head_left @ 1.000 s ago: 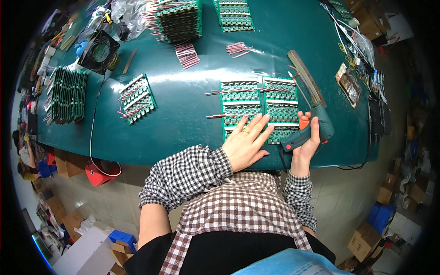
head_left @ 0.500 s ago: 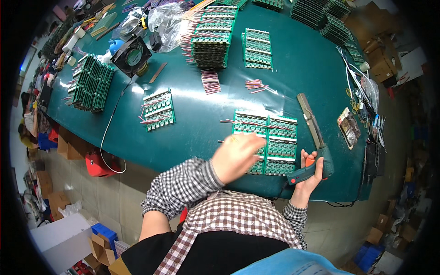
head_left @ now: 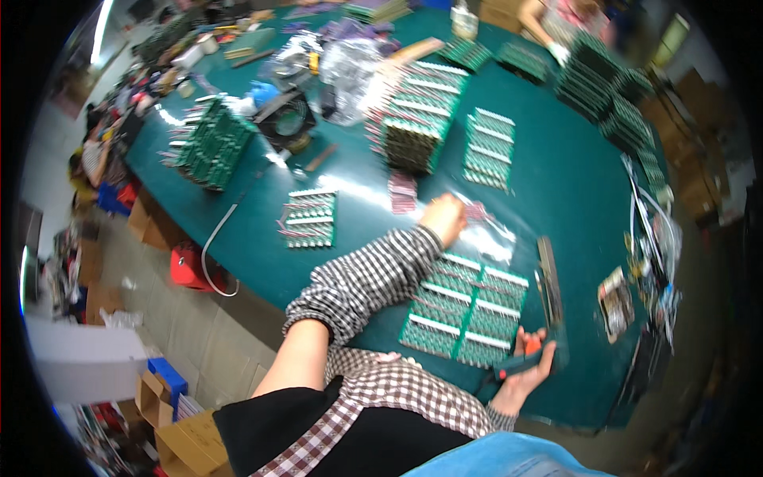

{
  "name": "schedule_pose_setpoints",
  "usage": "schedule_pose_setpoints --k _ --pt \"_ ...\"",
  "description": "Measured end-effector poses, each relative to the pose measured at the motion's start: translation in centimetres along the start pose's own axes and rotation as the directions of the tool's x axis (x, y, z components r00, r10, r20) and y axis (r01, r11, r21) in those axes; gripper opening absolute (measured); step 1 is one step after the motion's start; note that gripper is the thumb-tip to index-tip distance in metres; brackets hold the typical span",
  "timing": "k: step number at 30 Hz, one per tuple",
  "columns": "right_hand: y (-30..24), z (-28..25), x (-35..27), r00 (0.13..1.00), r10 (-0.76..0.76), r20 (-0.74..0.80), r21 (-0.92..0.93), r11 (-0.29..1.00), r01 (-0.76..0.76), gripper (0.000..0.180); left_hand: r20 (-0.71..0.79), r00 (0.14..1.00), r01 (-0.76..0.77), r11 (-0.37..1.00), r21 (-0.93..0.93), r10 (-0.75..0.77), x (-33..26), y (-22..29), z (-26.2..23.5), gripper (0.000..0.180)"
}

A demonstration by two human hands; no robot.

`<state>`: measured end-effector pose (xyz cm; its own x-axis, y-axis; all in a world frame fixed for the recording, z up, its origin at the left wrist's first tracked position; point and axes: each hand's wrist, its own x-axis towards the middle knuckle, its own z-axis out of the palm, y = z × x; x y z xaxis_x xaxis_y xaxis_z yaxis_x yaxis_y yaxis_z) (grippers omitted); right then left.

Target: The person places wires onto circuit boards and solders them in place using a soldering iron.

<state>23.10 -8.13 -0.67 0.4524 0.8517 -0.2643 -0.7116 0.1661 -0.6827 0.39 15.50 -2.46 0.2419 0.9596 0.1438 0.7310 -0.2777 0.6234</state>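
Green worktop [head_left: 556, 199]; panel of circuit boards [head_left: 469, 310] at its near edge, long axis running away from the person. Left hand [head_left: 443, 219], fingers curled, reaches beyond the panel toward loose red-tipped components [head_left: 403, 191]. Right hand [head_left: 528, 370], just beside the panel's near right corner, clasps a dark tool [head_left: 548, 306].

From my remote seat the view is bright enough, lit from overhead; a strip light glows at the upper left rim. White glare streaks the glossy green counter [head_left: 556, 183] near its middle and flares off clear plastic bags [head_left: 350, 67]. Motion blur smears the whole frame, worst around my left hand [head_left: 443, 219] and the far edge. The fisheye bends the counter into a curve, and a black vignette rings the corners. Shadows are soft and faint.
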Motion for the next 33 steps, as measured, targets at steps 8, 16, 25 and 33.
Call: schedule_pose_setpoints --k 8,16,25,33 --pt "0.5 -0.6 0.1 0.992 -0.023 0.124 0.019 1.000 0.021 0.033 -0.052 0.999 -0.011 0.997 -0.083 0.006 -1.0 0.3 -1.1 0.012" --pt "0.3 -0.8 0.3 0.992 -0.010 0.125 0.018 1.000 0.008 0.033 -0.036 0.999 0.034 0.994 -0.100 -0.037 -1.3 0.7 -1.5 0.009" --pt "-0.1 -0.4 -0.1 0.994 0.015 0.108 0.005 1.000 -0.015 0.033 0.104 0.981 0.184 0.953 -0.239 -0.164 -3.5 -0.8 -4.3 0.017" --pt "0.6 -0.7 1.1 0.981 0.007 0.194 -0.010 1.000 -0.005 0.034 0.093 0.959 0.275 0.958 -0.078 -0.268 -4.0 -1.7 -5.1 0.017"
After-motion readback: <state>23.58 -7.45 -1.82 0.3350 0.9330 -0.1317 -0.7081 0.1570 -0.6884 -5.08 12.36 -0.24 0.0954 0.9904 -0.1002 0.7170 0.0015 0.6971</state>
